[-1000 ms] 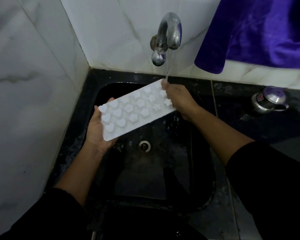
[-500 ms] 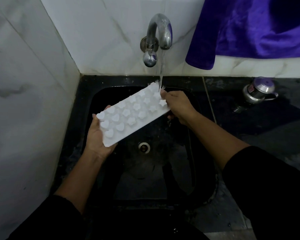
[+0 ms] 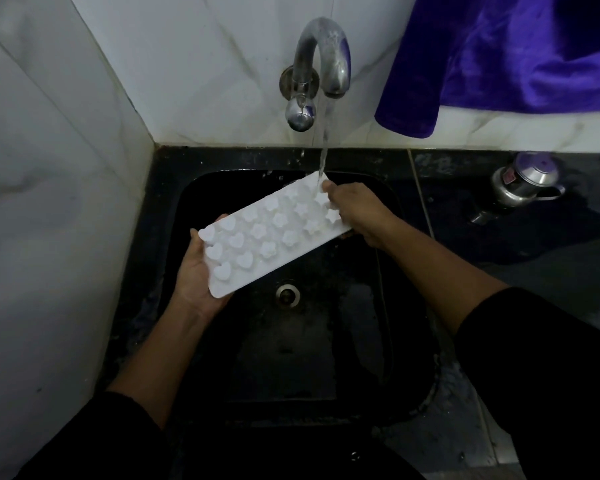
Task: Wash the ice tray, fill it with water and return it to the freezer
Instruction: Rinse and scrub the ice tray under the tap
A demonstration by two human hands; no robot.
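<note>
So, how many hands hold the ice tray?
2: the left hand holds the ice tray at its left end, the right hand at its right end beneath the tap.

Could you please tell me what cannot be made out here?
Head view:
Fingers of the left hand: under the ice tray.
Fingers of the right hand: under the tray's far end.
The purple cloth: cut off by top and right edges.
Label on the steel pot: too small to read.
</note>
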